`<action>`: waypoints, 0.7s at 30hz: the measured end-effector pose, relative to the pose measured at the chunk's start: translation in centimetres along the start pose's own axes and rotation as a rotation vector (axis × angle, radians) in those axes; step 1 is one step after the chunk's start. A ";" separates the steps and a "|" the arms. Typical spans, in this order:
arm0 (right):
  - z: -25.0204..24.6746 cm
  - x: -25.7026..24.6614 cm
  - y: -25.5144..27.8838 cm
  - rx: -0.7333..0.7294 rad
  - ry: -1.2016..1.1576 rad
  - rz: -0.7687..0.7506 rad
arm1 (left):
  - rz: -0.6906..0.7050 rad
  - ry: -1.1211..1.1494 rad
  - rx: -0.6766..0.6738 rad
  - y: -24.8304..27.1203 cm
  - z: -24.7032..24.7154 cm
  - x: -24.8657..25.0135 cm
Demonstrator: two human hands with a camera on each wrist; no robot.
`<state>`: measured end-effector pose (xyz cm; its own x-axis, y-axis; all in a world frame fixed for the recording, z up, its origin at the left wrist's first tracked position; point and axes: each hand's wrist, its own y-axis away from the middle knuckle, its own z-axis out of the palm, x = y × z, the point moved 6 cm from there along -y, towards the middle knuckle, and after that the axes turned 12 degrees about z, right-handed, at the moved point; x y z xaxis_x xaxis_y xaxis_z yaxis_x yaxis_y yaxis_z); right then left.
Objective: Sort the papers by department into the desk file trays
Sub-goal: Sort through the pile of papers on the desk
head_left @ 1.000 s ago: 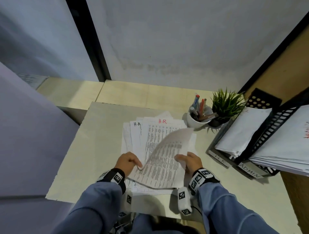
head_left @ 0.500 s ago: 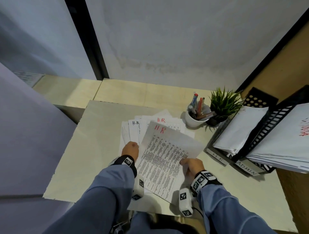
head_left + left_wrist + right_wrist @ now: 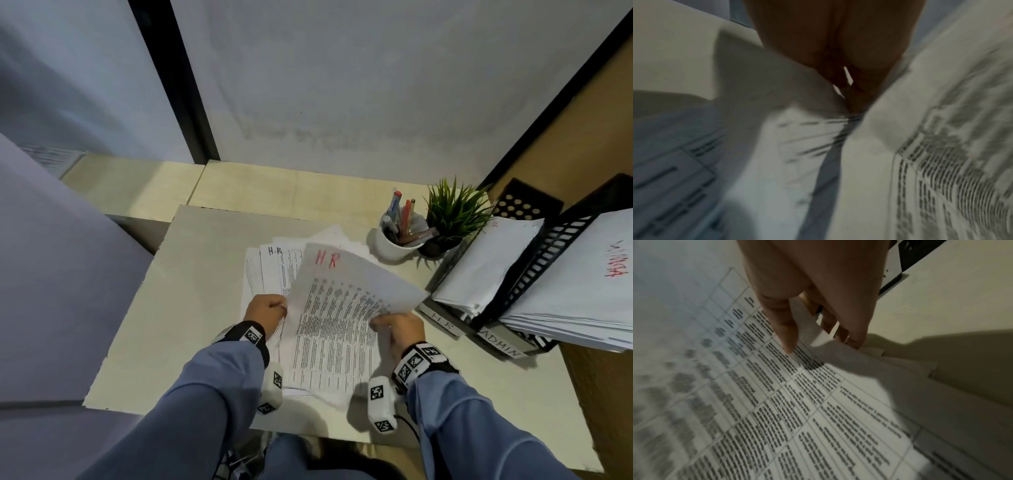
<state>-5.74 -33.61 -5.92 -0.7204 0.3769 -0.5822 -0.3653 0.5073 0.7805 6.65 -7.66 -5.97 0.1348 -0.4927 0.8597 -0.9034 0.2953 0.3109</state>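
Note:
A printed sheet marked "HR" in red is lifted at a slant above the loose pile of papers on the desk. My right hand pinches its right edge, thumb on top and fingers beneath, as the right wrist view shows. My left hand is curled at the sheet's left edge and seems to pinch it; the left wrist view is blurred. To the right stand the black file trays: the tray labelled HR and the tray labelled ADMIN, both holding paper.
A white cup of pens and a small potted plant stand behind the pile, close to the trays. The desk ends at a wall behind and a wooden panel on the right.
The HR sheet has come up off the pile and turned face up toward me. My left hand went from resting on the pile to the sheet's left edge; my right hand slid higher along its right edge.

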 end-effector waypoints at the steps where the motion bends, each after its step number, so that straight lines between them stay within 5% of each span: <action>1: -0.4 -0.5 -0.1 0.032 0.033 -0.013 | -0.016 0.027 -0.017 0.1 0.0 -0.2; 7: -0.4 -0.6 -0.3 0.067 -0.043 0.004 | -0.117 0.185 -0.091 1.3 1.1 0.4; 13: -0.1 0.2 0.8 0.039 0.128 0.098 | -0.191 -0.016 0.330 0.5 -1.8 -0.2; 17: 0.3 0.5 1.0 0.030 0.214 0.085 | -0.245 0.014 0.267 -0.3 -1.4 -0.5; 21: 0.3 0.8 1.0 0.028 0.245 0.065 | -0.068 -0.032 0.214 -0.5 -1.1 0.3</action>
<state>-6.47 -32.55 -5.70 -0.8645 0.2118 -0.4558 -0.2996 0.5109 0.8057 7.56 -7.04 -5.45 0.1882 -0.5320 0.8255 -0.9590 0.0816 0.2713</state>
